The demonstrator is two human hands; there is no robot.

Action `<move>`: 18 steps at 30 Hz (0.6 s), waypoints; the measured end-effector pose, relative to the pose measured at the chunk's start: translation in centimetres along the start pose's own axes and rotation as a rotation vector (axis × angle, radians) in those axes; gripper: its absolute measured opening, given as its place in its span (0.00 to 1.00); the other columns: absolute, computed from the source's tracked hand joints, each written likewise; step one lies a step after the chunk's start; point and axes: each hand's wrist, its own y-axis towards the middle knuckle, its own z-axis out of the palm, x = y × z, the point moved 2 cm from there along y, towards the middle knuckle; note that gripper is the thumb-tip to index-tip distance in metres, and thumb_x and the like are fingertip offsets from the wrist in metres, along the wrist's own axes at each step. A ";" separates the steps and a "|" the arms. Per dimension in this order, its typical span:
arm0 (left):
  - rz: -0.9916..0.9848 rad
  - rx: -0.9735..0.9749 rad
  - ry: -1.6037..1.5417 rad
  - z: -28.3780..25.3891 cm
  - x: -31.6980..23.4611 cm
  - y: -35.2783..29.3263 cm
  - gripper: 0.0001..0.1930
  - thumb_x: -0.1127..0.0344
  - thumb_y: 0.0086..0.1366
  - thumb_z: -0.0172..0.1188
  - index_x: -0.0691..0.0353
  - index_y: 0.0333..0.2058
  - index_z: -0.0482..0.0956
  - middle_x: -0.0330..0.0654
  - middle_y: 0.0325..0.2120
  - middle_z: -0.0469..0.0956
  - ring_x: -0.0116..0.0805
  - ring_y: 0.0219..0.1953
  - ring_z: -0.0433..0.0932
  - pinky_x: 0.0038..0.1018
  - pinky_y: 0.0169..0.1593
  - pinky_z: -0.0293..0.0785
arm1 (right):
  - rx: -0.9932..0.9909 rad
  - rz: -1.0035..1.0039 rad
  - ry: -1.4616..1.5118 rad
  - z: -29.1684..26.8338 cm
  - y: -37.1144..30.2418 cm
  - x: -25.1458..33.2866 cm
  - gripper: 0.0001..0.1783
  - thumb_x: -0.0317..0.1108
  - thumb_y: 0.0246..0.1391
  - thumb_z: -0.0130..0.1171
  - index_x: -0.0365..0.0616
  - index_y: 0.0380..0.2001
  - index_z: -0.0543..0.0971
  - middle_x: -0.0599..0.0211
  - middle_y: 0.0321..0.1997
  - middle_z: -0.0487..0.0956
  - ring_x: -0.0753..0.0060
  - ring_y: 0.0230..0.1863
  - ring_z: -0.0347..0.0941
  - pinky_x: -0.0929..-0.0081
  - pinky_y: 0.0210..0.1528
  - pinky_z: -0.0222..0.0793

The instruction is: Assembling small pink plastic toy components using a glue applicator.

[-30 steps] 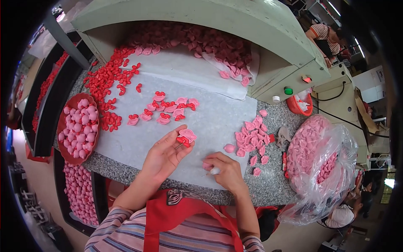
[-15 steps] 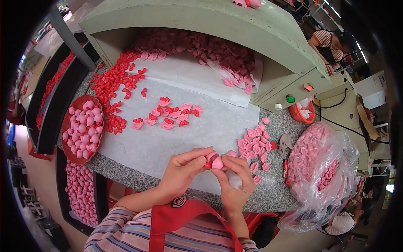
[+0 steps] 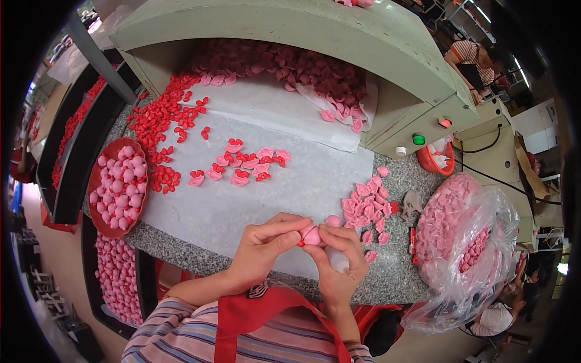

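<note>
Hands (image 3: 264, 247) have converged over white paper (image 3: 206, 212) on speckled counter (image 3: 393, 278), cabinet (image 3: 284, 23) beyond.

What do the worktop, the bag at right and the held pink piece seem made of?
Worktop: perhaps smooth granite, speckled grey. Bag: glossy clear plastic film, wrinkled with bright glints. Held pink piece: perhaps moulded plastic or rubber, smooth with little shine; uncertain.

Dark patch (image 3: 257, 290) on red apron (image 3: 233, 317), pale lettering (image 3: 258, 291) (small, partly hidden), no words legible
</note>
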 end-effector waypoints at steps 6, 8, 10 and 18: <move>0.020 0.017 0.057 -0.2 0.1 0.0 0.12 0.75 0.58 0.51 0.68 0.42 0.73 0.45 0.42 0.69 0.32 0.45 0.68 0.25 0.48 0.64 | 0.002 -0.061 -0.016 -0.2 0.2 -0.1 0.16 0.19 0.27 0.67 0.38 0.27 0.77 0.63 0.32 0.74 0.72 0.33 0.70 0.78 0.36 0.67; 0.029 0.028 0.094 -0.2 0.1 -0.1 0.13 0.74 0.58 0.52 0.68 0.42 0.73 0.46 0.42 0.69 0.35 0.45 0.68 0.27 0.48 0.64 | 0.010 -0.070 -0.008 -0.4 0.2 0.0 0.16 0.19 0.27 0.67 0.38 0.26 0.77 0.62 0.32 0.74 0.72 0.33 0.70 0.78 0.35 0.66; 0.018 0.037 0.058 -0.1 0.1 -0.1 0.13 0.72 0.58 0.52 0.68 0.42 0.74 0.47 0.42 0.69 0.35 0.45 0.68 0.28 0.48 0.63 | 0.037 -0.111 -0.075 -0.5 0.4 0.3 0.16 0.21 0.27 0.68 0.39 0.26 0.77 0.62 0.32 0.74 0.71 0.32 0.70 0.78 0.34 0.66; 0.091 0.081 0.014 0.3 0.3 -0.4 0.17 0.81 0.52 0.55 0.66 0.43 0.73 0.48 0.45 0.66 0.34 0.44 0.69 0.26 0.46 0.69 | 0.002 -0.199 -0.132 -0.4 -0.2 0.8 0.15 0.20 0.29 0.66 0.40 0.27 0.77 0.61 0.30 0.74 0.69 0.31 0.72 0.78 0.33 0.68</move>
